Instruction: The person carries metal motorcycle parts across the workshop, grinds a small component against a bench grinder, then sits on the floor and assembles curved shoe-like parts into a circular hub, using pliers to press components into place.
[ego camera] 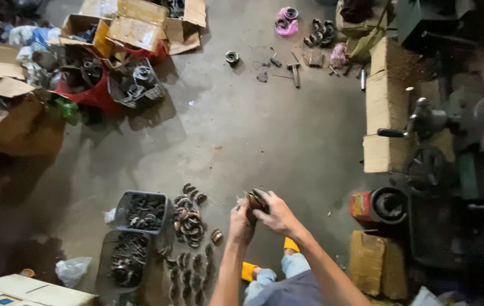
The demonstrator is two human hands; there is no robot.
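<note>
Grey concrete floor is seen from above in the head view, stained and scattered with metal parts. A dark round metal part is held up in front of the person, above the floor and just right of the piles of similar pieces. The left hand is closed around the lower side of the part, fingers curled against it. The right hand is wrapped over the top and right side of the same part, so both hands are grasping it and touching each other.

Below and to the left, a heap of curved metal pieces is laid on the floor, with further rows running toward the bottom edge. Two dark mesh baskets are noted just beside the heap: the upper basket and the lower basket, both filled with dark parts. A red tub of parts and open cardboard boxes are recorded at the upper left, well apart from the hands. A hammer and loose rings are seen at the top centre. Machinery is ranged along the right side.
</note>
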